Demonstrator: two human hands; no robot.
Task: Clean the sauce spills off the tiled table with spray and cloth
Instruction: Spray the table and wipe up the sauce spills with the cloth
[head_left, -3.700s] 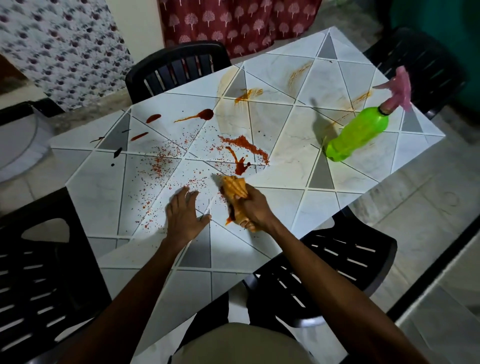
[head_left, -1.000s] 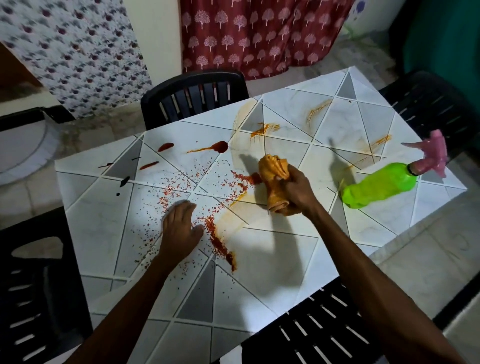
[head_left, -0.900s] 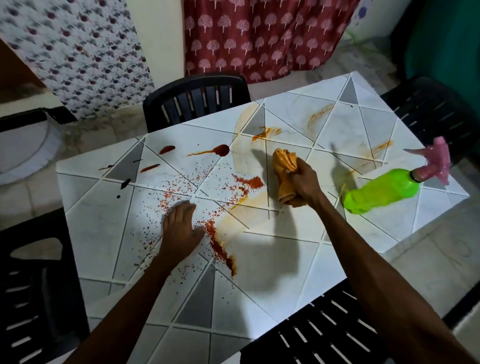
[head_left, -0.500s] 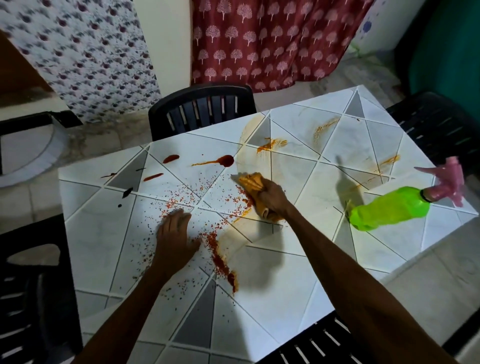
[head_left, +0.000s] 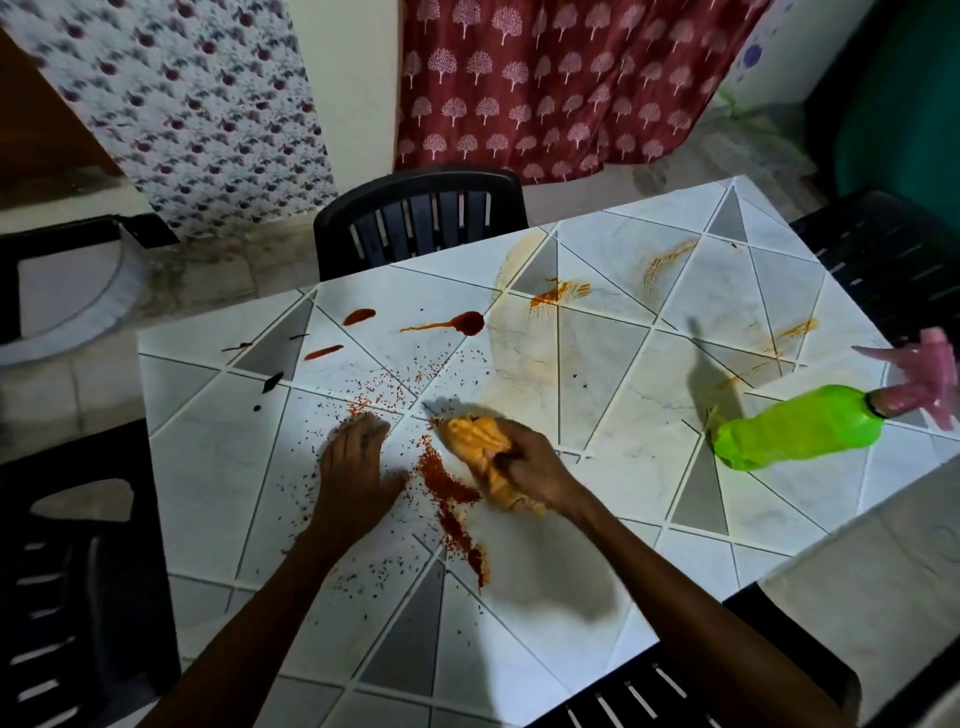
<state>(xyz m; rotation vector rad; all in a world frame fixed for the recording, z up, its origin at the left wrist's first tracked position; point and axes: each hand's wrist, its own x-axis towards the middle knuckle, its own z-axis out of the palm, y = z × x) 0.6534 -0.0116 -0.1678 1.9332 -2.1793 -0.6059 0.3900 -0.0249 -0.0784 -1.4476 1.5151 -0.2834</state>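
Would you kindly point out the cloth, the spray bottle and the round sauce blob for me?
cloth (head_left: 475, 447): head view, bunched front end.
spray bottle (head_left: 800, 434): head view, middle of green body.
round sauce blob (head_left: 469, 322): head view, centre of dark red pool.

Bare forearms, no sleeves visible

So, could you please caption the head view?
Right hand wipes red sauce with orange cloth; left hand braces on tiled table.

- Right hand grips a bunched orange cloth on the tiled table.
- Left hand lies flat beside red sauce specks.
- Green spray bottle stands right.
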